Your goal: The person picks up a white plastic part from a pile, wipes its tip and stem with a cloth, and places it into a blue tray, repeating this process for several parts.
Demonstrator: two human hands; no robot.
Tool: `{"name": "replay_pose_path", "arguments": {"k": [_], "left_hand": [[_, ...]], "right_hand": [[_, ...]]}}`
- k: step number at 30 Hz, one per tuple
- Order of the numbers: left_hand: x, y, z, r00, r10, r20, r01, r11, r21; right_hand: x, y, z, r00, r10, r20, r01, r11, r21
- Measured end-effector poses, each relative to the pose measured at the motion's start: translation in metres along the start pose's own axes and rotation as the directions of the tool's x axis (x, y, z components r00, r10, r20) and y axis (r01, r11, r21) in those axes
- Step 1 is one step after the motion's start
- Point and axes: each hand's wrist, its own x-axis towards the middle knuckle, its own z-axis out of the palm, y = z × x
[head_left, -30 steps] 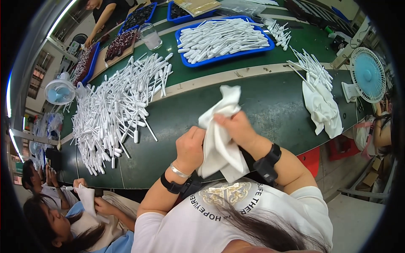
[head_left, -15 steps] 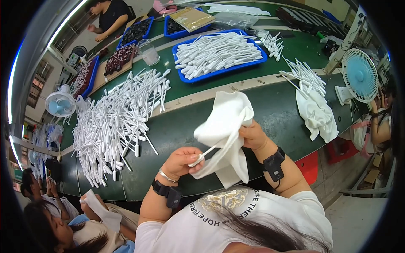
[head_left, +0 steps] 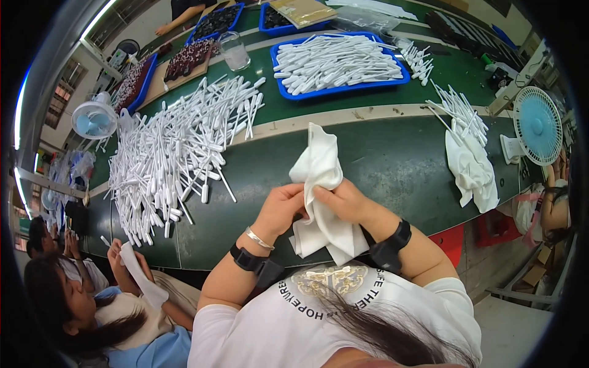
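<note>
A white cloth (head_left: 319,162) is bunched upright between my two hands, its loose ends hanging down toward my shirt. My right hand (head_left: 345,200) is closed round it, thumb pressed on the folds. From the other side my left hand (head_left: 279,210) pinches the same cloth, fingers curled and partly hidden. The white plastic stick with a thick end that my left hand held earlier does not show now; the cloth or fingers cover it. Left of my hands, a big heap of similar white sticks (head_left: 169,156) lies on the green bench (head_left: 257,165).
Beyond the pale bench strip stands a blue tray (head_left: 343,91) full of white sticks. At right, more sticks rest by a crumpled white cloth (head_left: 471,172) and a fan (head_left: 537,126). A glass jar (head_left: 234,52) stands behind the heap. A co-worker (head_left: 80,294) sits close at left.
My hands have drawn together and my left hand has risen to the cloth. The stick has gone out of sight. The cloth is now gathered narrower, and the view has shifted slightly.
</note>
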Motion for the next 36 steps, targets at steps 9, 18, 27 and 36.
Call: {"name": "replay_pose_path", "arguments": {"k": [9, 18, 27, 36], "left_hand": [[-0.004, 0.011, -0.006, 0.772, 0.445, 0.454, -0.491, -0.036, 0.870], [-0.014, 0.027, -0.016, 0.874, 0.434, -0.217, -0.425, 0.901, 0.088], [-0.013, 0.026, -0.031, 0.822, 0.470, -0.322, -0.500, 0.866, -0.013], [-0.020, 0.021, -0.015, 0.853, 0.435, -0.287, -0.426, 0.900, 0.097]], "right_hand": [[-0.002, 0.012, 0.014, 0.952, -0.085, -0.296, 0.092, 0.996, 0.010], [-0.004, -0.006, 0.011, 0.999, 0.023, 0.048, -0.004, 0.926, -0.378], [-0.002, -0.004, 0.006, 0.972, 0.222, 0.079, -0.232, 0.959, 0.163], [0.001, -0.015, 0.006, 0.969, 0.169, 0.179, -0.139, 0.976, -0.168]]}}
